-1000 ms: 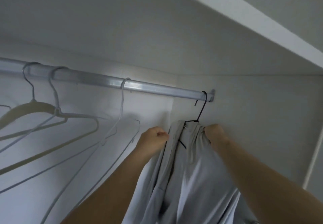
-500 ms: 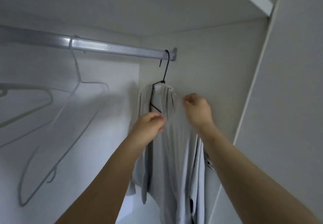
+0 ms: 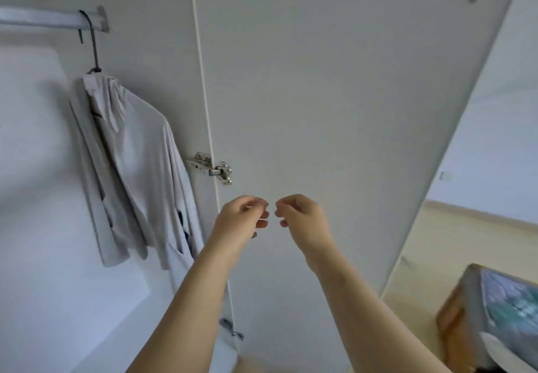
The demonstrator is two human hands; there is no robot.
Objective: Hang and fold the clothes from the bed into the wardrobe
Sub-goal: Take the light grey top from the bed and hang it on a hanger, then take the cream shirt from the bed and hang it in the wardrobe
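**Desk:** What are the fingers doing?

**Photographer:** Both sets curl loosely inward and hold nothing. The left hand (image 3: pixel 241 218) and right hand (image 3: pixel 304 217) hang level in the air, fingertips facing each other, close but not touching.

**Desk:** What's behind them?

**Photographer:** The inside face of the open wardrobe door (image 3: pixel 320 81), pale and plain. Up and to the left of the left hand, a metal hinge (image 3: pixel 214 169) joins the door to the side panel (image 3: pixel 151 52). A lower hinge (image 3: pixel 232 329) shows beside the left forearm.

**Desk:** And the clothing?

**Photographer:** A grey garment (image 3: pixel 131 154) hangs on a black hanger (image 3: pixel 93 43) inside the wardrobe. The hanger is hooked over the far right end of the silver rail (image 3: pixel 43 20), close against the side panel. The cloth drapes in bunched folds, to the left of both hands. Neither hand touches it.

**Desk:** Anything at the edges?

**Photographer:** Lower right, past the door's edge, there is a corner of the bed (image 3: pixel 500 300). It has a patterned covering, blurred, and stands on a pale wooden floor (image 3: pixel 422 241).
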